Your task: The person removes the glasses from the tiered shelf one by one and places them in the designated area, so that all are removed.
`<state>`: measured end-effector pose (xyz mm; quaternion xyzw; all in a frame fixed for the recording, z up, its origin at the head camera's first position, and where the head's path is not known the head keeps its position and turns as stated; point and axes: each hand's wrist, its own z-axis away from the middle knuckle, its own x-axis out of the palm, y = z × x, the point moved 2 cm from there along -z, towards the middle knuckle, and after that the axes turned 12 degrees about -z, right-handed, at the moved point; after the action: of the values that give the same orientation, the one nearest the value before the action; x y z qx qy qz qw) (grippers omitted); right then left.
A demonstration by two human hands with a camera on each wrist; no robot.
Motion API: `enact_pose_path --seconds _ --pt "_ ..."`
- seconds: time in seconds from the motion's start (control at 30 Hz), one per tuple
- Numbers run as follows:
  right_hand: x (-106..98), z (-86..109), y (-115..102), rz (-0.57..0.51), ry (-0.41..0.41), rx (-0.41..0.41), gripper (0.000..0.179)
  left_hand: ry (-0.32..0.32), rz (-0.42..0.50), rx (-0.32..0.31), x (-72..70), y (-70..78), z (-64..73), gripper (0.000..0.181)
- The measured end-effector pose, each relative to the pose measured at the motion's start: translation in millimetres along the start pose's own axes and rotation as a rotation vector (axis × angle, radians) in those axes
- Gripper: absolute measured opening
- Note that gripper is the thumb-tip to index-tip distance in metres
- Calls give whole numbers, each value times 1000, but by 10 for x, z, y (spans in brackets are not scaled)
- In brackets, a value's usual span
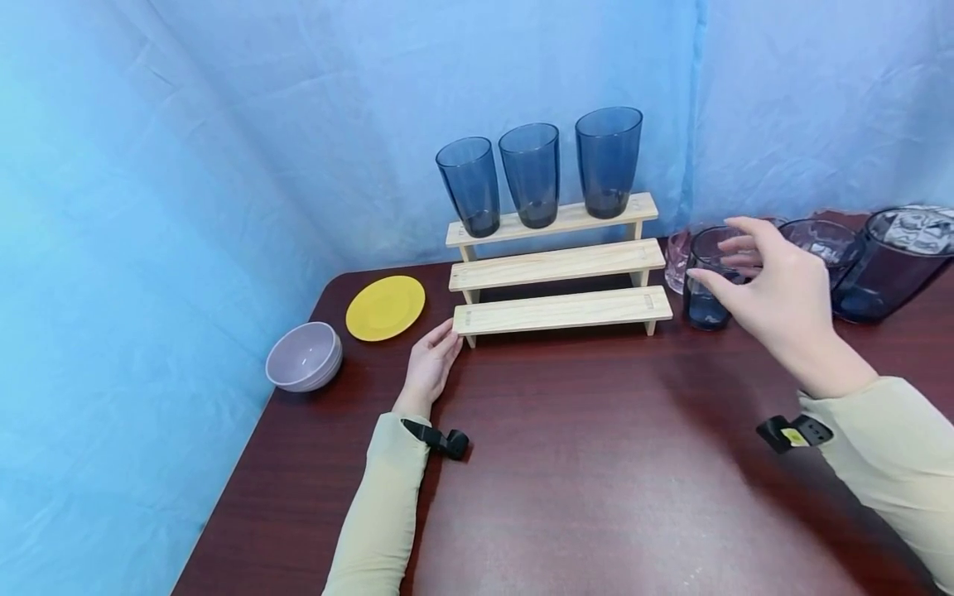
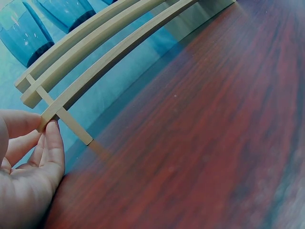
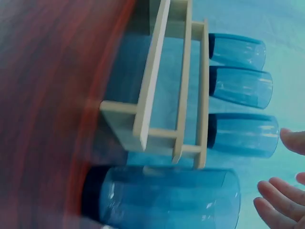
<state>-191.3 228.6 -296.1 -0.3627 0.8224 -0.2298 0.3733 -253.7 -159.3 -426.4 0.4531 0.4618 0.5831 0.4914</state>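
Observation:
A three-step wooden rack [image 1: 559, 263] stands at the back of the table, with three blue glass tumblers [image 1: 531, 174] upright on its top step. My left hand [image 1: 431, 368] pinches the left end of the lowest step between thumb and fingers, seen close up in the left wrist view, where the hand [image 2: 35, 167] is at lower left. To the right of the rack, a blue tumbler [image 1: 706, 306] stands on the table. Over its rim hovers my right hand [image 1: 782, 294], thumb and fingers spread apart around nothing. In the right wrist view those fingers [image 3: 281, 202] are apart from the glass [image 3: 171, 195].
Further right stand a large dark pitcher-like glass vessel [image 1: 879, 281], another dark glass [image 1: 816, 240] and a pinkish clear glass [image 1: 676, 263], partly hidden. A yellow plate [image 1: 385, 308] and a pale purple bowl [image 1: 304, 358] lie on the left. Blue cloth [image 1: 298, 124] hangs behind the table.

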Motion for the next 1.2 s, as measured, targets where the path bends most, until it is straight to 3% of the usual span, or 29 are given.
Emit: enact_pose_path --seconds 0.4,0.63,0.77,0.87,1.2 --pt "307 -453 -130 -295 -87 248 69 0 -2 3 -11 -2 -9 43" --pt "378 -827 -255 -385 -245 431 87 5 14 14 -1 -9 -23 42" --pt "451 -1024 -252 -424 -271 546 94 12 11 5 -5 -12 -15 43" --pt "530 -1141 -224 -415 -284 575 99 13 4 -3 -14 -19 -7 43" --pt "734 -1361 -152 -385 -337 554 113 4 4 -3 -10 -33 -26 43"
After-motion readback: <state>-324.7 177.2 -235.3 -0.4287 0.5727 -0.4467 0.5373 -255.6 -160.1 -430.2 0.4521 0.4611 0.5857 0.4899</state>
